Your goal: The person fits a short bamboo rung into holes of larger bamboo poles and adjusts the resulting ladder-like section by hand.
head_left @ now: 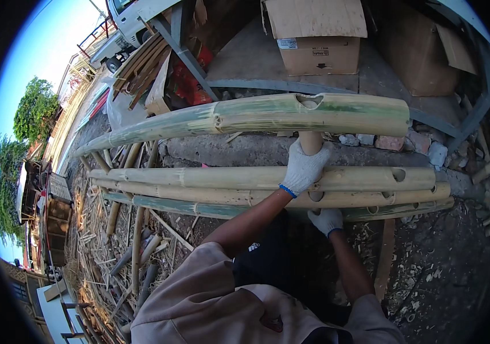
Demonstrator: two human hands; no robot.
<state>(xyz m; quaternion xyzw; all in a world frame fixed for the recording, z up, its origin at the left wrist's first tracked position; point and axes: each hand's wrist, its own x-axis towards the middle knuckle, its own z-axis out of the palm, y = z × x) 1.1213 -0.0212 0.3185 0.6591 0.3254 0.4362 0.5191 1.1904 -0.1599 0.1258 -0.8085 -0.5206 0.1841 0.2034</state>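
At the far left of my head view I have a leafy green tree (35,112), then a pale truck (106,53) parked beyond the work area and a stack of wooden boards (139,66) leaning beside a grey metal frame (184,54). Below these, bamboo scraps (148,249) litter the ground. Four long bamboo poles run from there across the middle of my view, one beyond another: the farthest pole (256,117) is thick and streaked green, with a notch cut near its right part; the second pole (222,177) and third pole (227,196) are pale, and the nearest pole (216,210) is greener. My left hand (308,166), in a white glove with a blue cuff, is wrapped around a short bamboo piece (311,144) that stands between the farthest and second poles, below the notch. A cardboard box (322,54) sits beyond them. My right hand (326,219), also gloved, is at the nearest pole; I cannot tell whether it grips it. Farther right, broken bricks (391,143) lie past the poles, and pale wood chips (428,275) are scattered over the dark ground.
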